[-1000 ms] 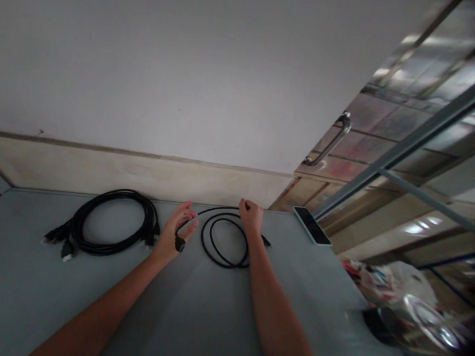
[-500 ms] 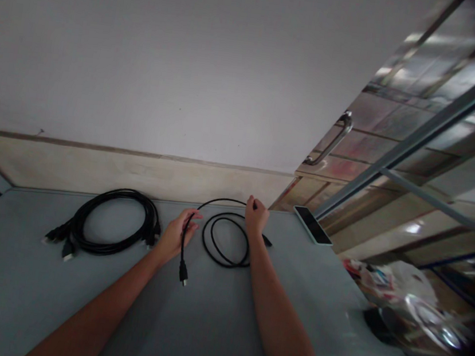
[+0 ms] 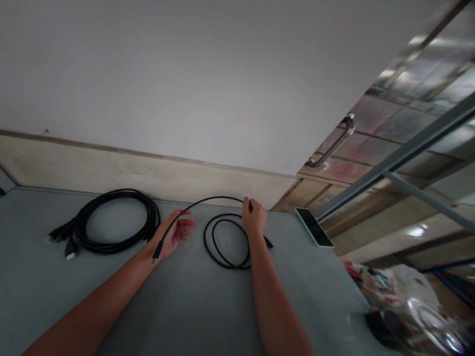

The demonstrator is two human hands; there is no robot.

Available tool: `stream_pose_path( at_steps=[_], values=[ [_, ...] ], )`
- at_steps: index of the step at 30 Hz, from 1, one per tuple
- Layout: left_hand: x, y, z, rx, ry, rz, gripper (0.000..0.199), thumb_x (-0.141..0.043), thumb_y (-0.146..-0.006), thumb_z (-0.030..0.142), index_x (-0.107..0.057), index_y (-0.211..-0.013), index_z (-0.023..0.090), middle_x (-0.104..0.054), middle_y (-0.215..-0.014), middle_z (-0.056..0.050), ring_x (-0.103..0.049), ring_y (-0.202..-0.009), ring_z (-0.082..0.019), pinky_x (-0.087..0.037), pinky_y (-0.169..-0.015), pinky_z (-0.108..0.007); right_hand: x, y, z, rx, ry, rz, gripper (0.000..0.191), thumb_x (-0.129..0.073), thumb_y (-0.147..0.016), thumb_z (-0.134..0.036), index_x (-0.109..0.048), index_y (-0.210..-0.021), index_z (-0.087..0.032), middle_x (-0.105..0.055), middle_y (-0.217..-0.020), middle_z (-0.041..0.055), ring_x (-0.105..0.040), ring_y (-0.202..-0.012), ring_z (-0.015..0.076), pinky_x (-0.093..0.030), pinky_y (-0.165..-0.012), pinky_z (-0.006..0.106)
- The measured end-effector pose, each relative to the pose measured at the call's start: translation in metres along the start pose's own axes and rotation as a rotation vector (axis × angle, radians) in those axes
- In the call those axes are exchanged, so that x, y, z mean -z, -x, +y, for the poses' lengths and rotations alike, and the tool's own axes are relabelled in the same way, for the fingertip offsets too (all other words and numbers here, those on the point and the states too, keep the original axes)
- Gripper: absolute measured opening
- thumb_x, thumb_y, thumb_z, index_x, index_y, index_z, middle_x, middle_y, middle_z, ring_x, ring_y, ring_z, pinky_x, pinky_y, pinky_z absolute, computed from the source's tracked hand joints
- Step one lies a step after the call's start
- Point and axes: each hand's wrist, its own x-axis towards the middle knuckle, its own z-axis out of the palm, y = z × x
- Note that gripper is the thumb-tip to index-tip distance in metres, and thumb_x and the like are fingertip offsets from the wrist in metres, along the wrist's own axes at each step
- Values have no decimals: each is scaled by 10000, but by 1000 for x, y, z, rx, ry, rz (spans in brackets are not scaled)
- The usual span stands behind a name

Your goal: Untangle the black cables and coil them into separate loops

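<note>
My right hand [image 3: 253, 217] is closed around a thin black cable [image 3: 218, 197] above the table's back edge. From that hand the cable arcs left over my left hand [image 3: 176, 231], and its plug end [image 3: 158, 251] hangs beside the left wrist. The left hand has its fingers apart, palm turned up, and grips nothing. A loosely looped part of black cable [image 3: 226, 266] lies on the table between my hands, with another connector [image 3: 268, 242] just right of my right wrist. Left of my left hand rests a thicker coil of black cables [image 3: 101, 248] with several plugs.
A phone-like flat device [image 3: 314, 228] lies at the grey table's [image 3: 194, 323] back right. Behind the table stands a pale wall [image 3: 167, 77]. To the right are a metal frame, a door handle [image 3: 335, 141] and a cluttered area with plastic bags [image 3: 415, 283].
My left fingers have spread. The cable's plug end has swung left and up, from in front of the left hand to beside its wrist. My right hand has shifted slightly left.
</note>
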Motion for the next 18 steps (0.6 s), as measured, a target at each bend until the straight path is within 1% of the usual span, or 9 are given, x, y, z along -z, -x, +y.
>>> stream_pose_path(
  at_steps=[2,4,7,9,12,14,16,18],
  values=[
    [0,0,1,0,66,13,428,-496,-930,513,-579,-1087,125,-690,-776,-65,-607,-515,-90,-460,-419,-166,1,-1,1,33,-36,-15,376,-445,-957,-384,-522,-644,-189,-498,-612,13,-413,-583,141,-309,-603,265],
    [-3,-1,-1,1,68,-3,477,-550,-878,574,-577,-1074,141,-630,-704,-13,-516,-445,-54,-376,-365,-136,1,-2,3,56,-82,-39,348,-446,-959,-394,-577,-714,-184,-525,-661,23,-444,-620,150,-345,-632,265],
    [-8,-1,-5,13,6,-102,475,-642,-818,563,-584,-1042,148,-462,-569,72,-301,-357,-10,-190,-318,-112,-4,-3,4,84,-177,-122,313,-459,-952,-392,-646,-826,-176,-572,-719,44,-492,-654,162,-388,-654,272],
    [-11,-1,-8,10,-36,-164,457,-659,-815,538,-591,-1044,147,-379,-545,98,-208,-359,-5,-130,-329,-118,-8,-2,0,103,-242,-199,298,-484,-938,-384,-679,-876,-167,-611,-752,65,-529,-674,171,-412,-669,282],
    [-12,-1,-10,1,-124,-161,459,-627,-827,553,-594,-1049,152,-320,-547,107,-163,-373,-15,-109,-344,-136,-16,3,-11,129,-332,-344,291,-521,-917,-380,-715,-874,-167,-678,-800,84,-590,-722,189,-440,-706,294],
    [-13,-2,-12,-19,-215,-127,469,-600,-834,568,-584,-1084,171,-306,-559,107,-171,-377,-23,-116,-348,-140,-21,8,-19,138,-372,-465,317,-532,-906,-396,-729,-799,-172,-692,-750,65,-603,-699,190,-446,-690,294],
    [-13,-3,-14,-38,-313,-85,489,-578,-838,583,-563,-1146,204,-300,-573,106,-193,-380,-31,-136,-350,-136,-25,12,-27,132,-409,-586,358,-538,-892,-424,-728,-720,-175,-674,-659,36,-592,-639,181,-440,-639,284],
    [-13,-3,-18,-47,-387,-60,521,-555,-841,599,-533,-1214,237,-300,-586,103,-217,-383,-38,-165,-350,-134,-27,14,-31,108,-468,-683,356,-558,-872,-442,-738,-718,-176,-681,-651,26,-598,-636,180,-442,-619,277]
  ],
)
